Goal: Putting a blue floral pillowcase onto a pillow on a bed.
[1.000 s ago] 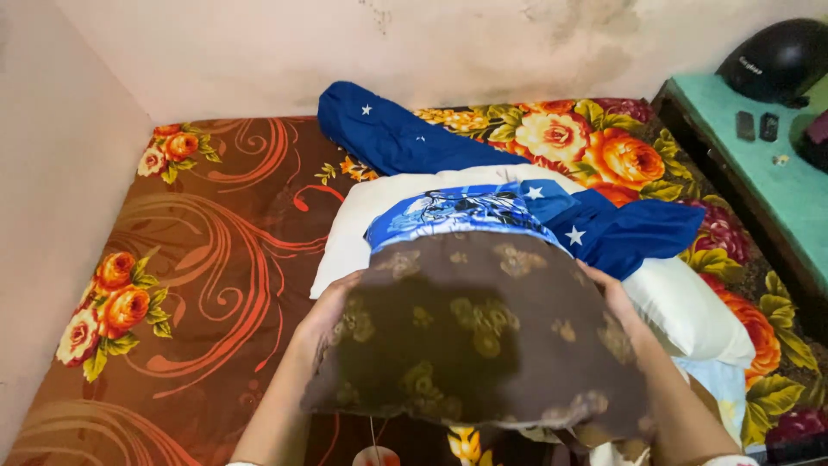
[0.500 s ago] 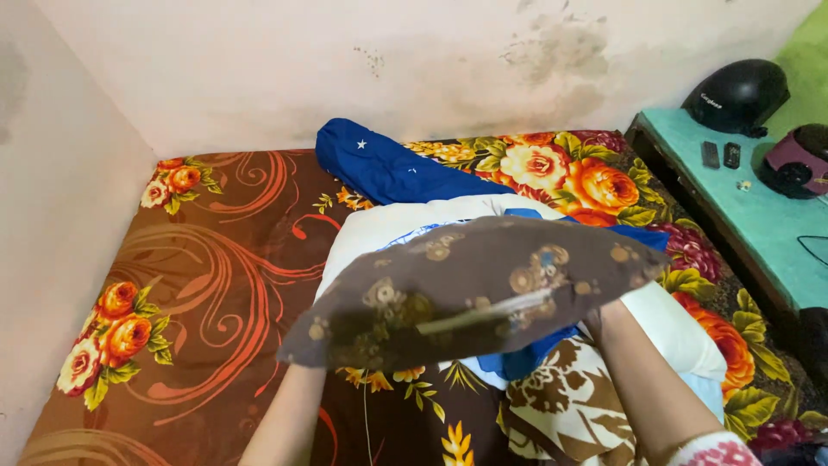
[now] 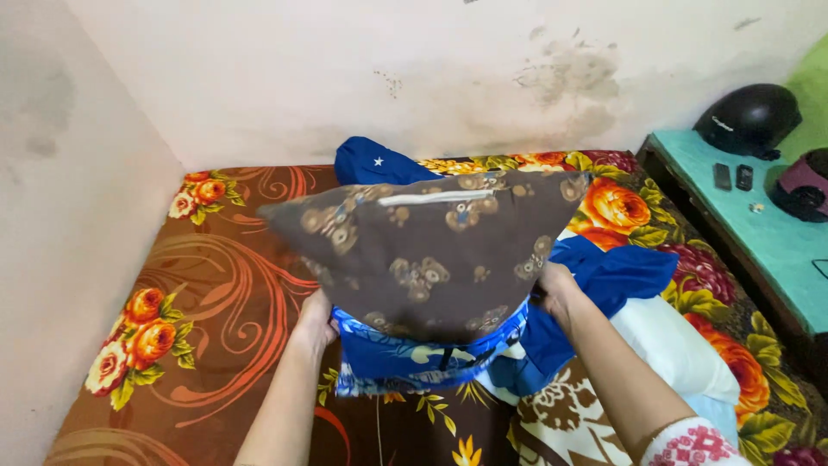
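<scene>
I hold a dark brown pillow [image 3: 431, 250] with a gold flower print upright over the bed, its zip edge at the top. My left hand [image 3: 316, 318] grips its lower left side and my right hand [image 3: 558, 289] grips its lower right side. A blue patterned cloth [image 3: 423, 358] hangs under the pillow between my hands. Behind the pillow lies a dark blue cloth with white stars [image 3: 371, 161], and its other end [image 3: 621, 276] spreads to the right over a white pillow [image 3: 673, 341].
The bed carries a brown and orange floral sheet [image 3: 198, 276] and fits into the wall corner at left and back. A teal side table [image 3: 759, 224] at right holds a black helmet [image 3: 749, 119], a second dark helmet [image 3: 802, 185] and two small black devices [image 3: 733, 177].
The brown pillow was swung up from flat and low to upright and farther from me, with both hands staying on it. The view tilted up, showing more wall.
</scene>
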